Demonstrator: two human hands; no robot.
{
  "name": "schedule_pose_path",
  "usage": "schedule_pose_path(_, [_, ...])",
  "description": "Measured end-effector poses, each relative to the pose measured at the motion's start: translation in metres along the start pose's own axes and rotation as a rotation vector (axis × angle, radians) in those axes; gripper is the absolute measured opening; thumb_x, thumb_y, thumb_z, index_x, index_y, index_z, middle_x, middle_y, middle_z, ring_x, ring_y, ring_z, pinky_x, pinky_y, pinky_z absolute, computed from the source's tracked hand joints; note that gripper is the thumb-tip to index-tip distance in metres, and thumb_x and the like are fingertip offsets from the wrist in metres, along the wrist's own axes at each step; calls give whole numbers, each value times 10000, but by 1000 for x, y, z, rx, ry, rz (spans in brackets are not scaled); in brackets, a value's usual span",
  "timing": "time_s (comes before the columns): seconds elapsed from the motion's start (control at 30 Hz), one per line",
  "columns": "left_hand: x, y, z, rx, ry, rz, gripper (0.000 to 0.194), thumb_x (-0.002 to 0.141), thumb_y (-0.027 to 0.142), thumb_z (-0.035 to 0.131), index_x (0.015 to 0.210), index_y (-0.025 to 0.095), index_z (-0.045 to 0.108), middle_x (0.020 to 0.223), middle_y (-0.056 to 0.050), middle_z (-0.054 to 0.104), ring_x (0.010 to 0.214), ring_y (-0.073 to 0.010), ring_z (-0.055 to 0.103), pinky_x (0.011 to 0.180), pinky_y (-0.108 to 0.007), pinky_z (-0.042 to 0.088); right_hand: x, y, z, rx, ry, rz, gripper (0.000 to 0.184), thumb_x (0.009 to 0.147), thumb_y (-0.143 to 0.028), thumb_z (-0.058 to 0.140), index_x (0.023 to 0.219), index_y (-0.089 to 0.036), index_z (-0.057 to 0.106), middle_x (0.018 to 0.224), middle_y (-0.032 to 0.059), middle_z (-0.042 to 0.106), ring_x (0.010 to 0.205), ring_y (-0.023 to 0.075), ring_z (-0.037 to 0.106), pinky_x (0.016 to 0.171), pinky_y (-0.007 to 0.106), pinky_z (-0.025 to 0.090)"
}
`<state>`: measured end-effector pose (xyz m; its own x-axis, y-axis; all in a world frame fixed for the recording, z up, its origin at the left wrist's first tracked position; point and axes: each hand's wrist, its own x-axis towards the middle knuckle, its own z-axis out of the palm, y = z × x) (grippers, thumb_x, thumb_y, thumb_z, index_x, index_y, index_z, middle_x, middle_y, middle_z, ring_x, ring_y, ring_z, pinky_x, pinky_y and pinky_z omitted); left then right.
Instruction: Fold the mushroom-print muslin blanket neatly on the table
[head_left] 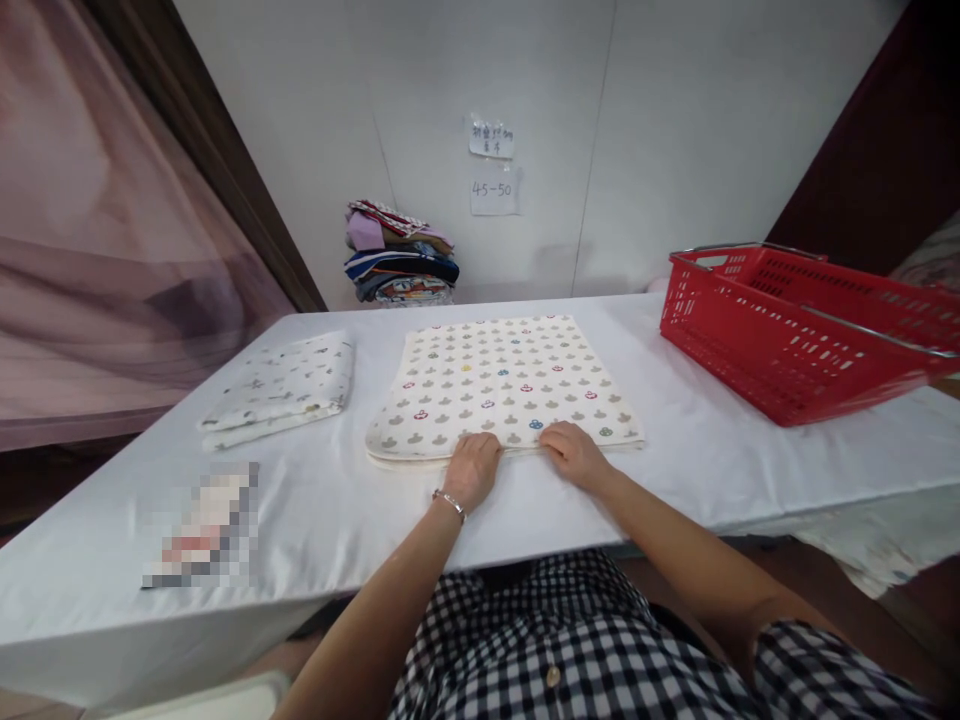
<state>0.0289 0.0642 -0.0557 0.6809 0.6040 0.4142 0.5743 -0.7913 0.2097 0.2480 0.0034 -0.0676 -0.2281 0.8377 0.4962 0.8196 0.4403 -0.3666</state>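
Observation:
A cream cloth with rows of small grey and coloured motifs lies folded flat on the white-covered table. Its layers show along the near edge. My left hand, below a silver bracelet, holds that near edge just left of its middle, fingers curled over it. A short way to the right, my right hand grips the same edge with its fingers bent. Both thumbs are mostly hidden. Left of this cloth rests a second folded cloth, white with a sparse print.
A red plastic basket with metal handles stands at the table's right. Behind the far edge rises a stack of folded textiles. A pixelated object lies front left. Two paper notes hang on the wall; pink curtains hang at left.

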Motion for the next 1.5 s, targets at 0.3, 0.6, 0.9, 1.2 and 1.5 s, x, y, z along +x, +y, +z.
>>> schedule_pose_path(0.3, [1, -7, 4, -23, 41, 45, 173, 885, 202, 391, 823, 202, 552, 863, -60, 622, 831, -203, 555, 775, -368, 429, -33, 50, -67, -211, 206, 404, 216, 850, -236, 457, 955, -207, 644, 1010, 74, 636, 985, 212, 550, 860, 357, 431])
schedule_pose_path(0.6, [1, -10, 6, -17, 68, 64, 163, 875, 192, 401, 851, 212, 560, 909, -64, 631, 856, -206, 566, 803, -376, 440, -20, 109, -95, -264, -60, 1008, 204, 705, -386, 645, 770, -195, 673, 798, 34, 681, 721, 172, 603, 573, 235, 382])
schedule_pose_path(0.9, [1, -11, 8, -10, 88, 73, 148, 876, 180, 408, 839, 201, 551, 920, -67, 632, 858, -207, 559, 795, -367, 445, -19, 112, -88, -263, 11, 962, 140, 751, -316, 608, 736, -190, 669, 765, 29, 675, 716, 164, 595, 593, 237, 388])
schedule_pose_path(1.2, [2, -13, 9, 22, 45, 145, 185, 874, 254, 448, 957, 220, 609, 1040, -75, 630, 960, -226, 555, 852, -393, 429, -44, 67, -96, -158, 10, 401, 150, 853, -255, 506, 831, -213, 648, 894, 25, 638, 889, 156, 549, 782, 262, 414])
schedule_pose_path(1.5, [31, 14, 23, 128, -98, 127, 260, 885, 199, 413, 1008, 216, 641, 1171, -81, 596, 1051, -226, 529, 877, -396, 417, -38, 61, -90, -294, -216, 184, 206, 891, -234, 485, 823, -188, 673, 862, 53, 638, 868, 180, 521, 791, 297, 400])
